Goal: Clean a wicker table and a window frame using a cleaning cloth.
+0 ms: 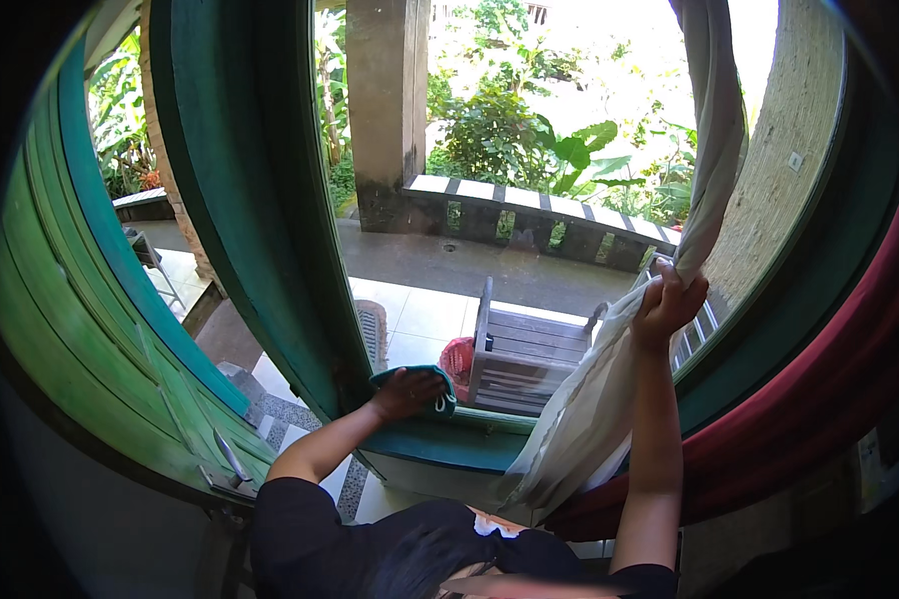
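Observation:
My left hand [410,393] lies spread over a dark teal cloth [445,408] with a small white loop, pressing it to the lower left part of the window pane [419,299]. The cloth is just above the green window sill [449,445]. At the right, my right hand [670,303] is closed around a bunched sheer white curtain [592,389]. Above that fist the curtain rises as a twisted strand; below it, the fabric fans out towards the sill.
A green door [97,322] with a metal handle [228,458] stands at the left. A red curtain [779,464] hangs at the right. Beyond the glass are a wooden chair [532,352] with a red bag [458,363], a doormat [372,329], a pillar [382,112] and a low wall [547,217].

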{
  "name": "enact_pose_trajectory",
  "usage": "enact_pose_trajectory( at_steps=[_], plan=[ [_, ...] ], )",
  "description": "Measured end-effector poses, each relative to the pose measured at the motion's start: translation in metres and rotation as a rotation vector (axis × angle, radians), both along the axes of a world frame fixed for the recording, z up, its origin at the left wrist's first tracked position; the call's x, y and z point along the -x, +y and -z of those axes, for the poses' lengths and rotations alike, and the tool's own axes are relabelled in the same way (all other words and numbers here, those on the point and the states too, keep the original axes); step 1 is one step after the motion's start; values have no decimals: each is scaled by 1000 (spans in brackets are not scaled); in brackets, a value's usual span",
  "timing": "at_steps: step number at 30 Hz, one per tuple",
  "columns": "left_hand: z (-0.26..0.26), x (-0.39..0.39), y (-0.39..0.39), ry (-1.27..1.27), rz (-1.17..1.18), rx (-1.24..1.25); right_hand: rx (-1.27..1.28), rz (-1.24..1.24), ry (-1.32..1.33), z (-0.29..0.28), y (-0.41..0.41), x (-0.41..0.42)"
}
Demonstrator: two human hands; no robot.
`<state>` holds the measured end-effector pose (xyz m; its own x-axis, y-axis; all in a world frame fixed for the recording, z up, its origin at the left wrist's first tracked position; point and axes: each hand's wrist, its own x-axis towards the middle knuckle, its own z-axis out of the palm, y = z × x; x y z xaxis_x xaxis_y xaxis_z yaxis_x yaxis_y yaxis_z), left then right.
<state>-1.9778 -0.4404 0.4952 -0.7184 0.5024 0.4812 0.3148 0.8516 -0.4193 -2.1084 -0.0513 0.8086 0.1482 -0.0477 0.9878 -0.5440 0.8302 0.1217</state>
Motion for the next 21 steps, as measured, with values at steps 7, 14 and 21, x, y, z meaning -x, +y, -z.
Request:
enact_pose_trajectory(
  at_steps=[7,14,21],
  plan=[
    [-28,6,-6,214,156,341,-19,4,-11,-2,2,-4],
    [-239,18,-10,538,-83,-382,-31,-2,-21,-6,1,-12],
    [-367,58,53,1042,-2,-706,-17,-15,-14,-3,-1,-9]
  ],
)
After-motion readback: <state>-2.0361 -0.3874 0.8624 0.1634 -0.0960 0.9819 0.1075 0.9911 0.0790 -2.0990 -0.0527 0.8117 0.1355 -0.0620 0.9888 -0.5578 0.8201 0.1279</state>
